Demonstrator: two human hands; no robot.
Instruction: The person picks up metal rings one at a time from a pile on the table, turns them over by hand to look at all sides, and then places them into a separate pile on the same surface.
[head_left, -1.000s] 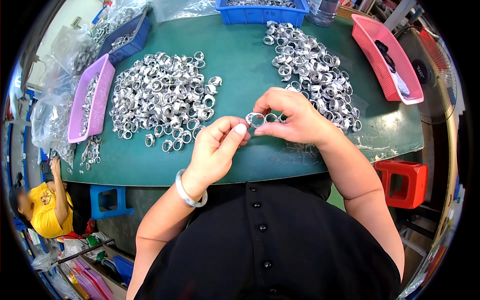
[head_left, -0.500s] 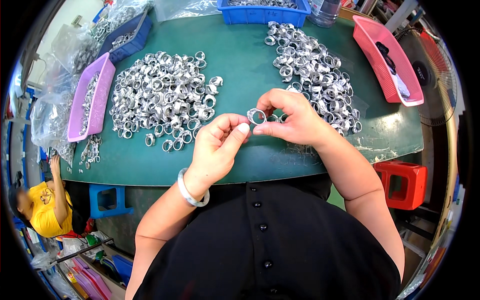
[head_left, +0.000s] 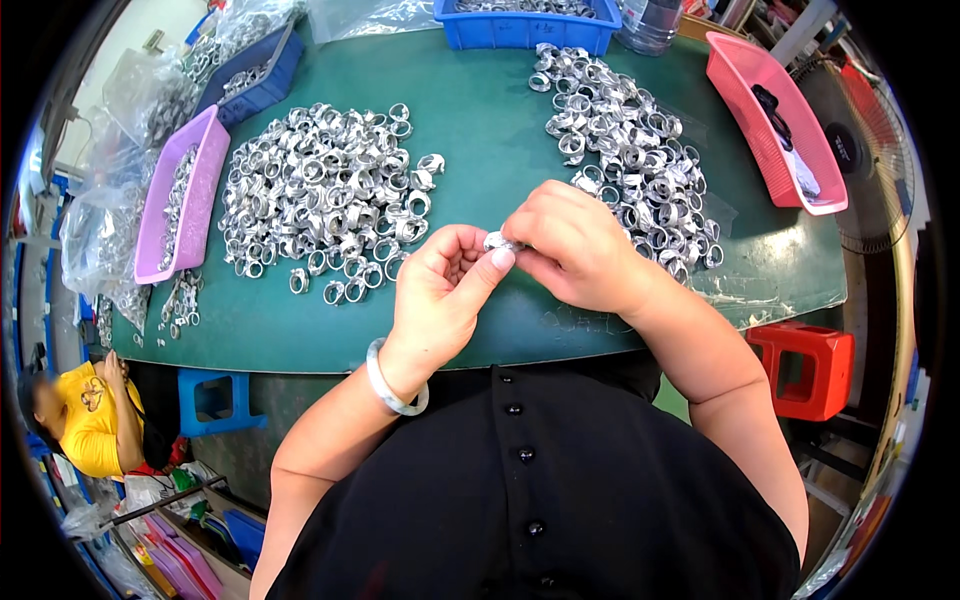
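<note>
Item in hand: one small silver metal ring (head_left: 497,242), held above the near middle of the green surface (head_left: 480,150), pinched between both my hands. My left hand (head_left: 440,290) has its fingers curled, thumb tip pressed against the ring from below; a pale bangle (head_left: 392,380) sits on that wrist. My right hand (head_left: 580,245) closes over the ring from the right, fingers bent down on it so most of the piece is hidden and I cannot tell its exact shape. To the left of my hands, a broad heap of like silver rings (head_left: 325,195) lies spread on the surface, with a few strays at its near edge. To the right, a second, longer heap of rings (head_left: 630,150) runs from beside my right hand toward the far edge. Further out: a purple tray (head_left: 205,170) with more metal parts at the left, a dark blue tray (head_left: 265,85) behind it, a blue bin (head_left: 525,30) at the far edge, a pink tray (head_left: 735,75) at the right. Clear bags of parts (head_left: 110,210) sit at the far left. A red stool (head_left: 810,365) stands below the right corner, a blue stool (head_left: 215,400) below the left.
</note>
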